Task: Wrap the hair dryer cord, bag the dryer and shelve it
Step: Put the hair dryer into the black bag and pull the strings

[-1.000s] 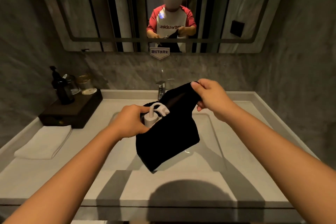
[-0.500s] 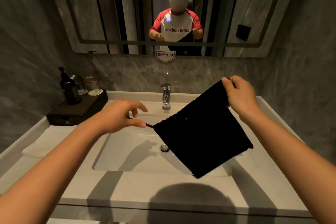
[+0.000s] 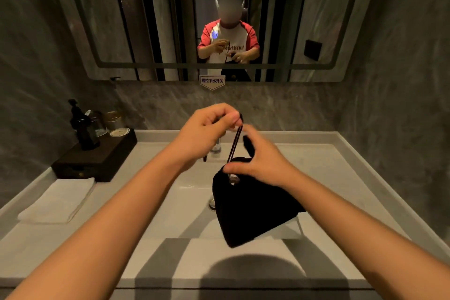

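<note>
A black drawstring bag hangs bulging over the sink basin. My right hand pinches its gathered mouth, where a small white bit of the hair dryer peeks out. My left hand is raised above and to the left, fingers closed on the black drawstring, which runs taut down to the bag's mouth. The rest of the dryer and its cord are hidden inside the bag.
A chrome faucet stands behind my hands. A dark wooden tray with a black pump bottle and glass jars sits at the left. A folded white towel lies in front of it. A mirror spans the wall.
The bag's mouth went from spread wide between both hands to gathered. My left hand rose with the drawstring; my right hand came down and in toward the centre.
</note>
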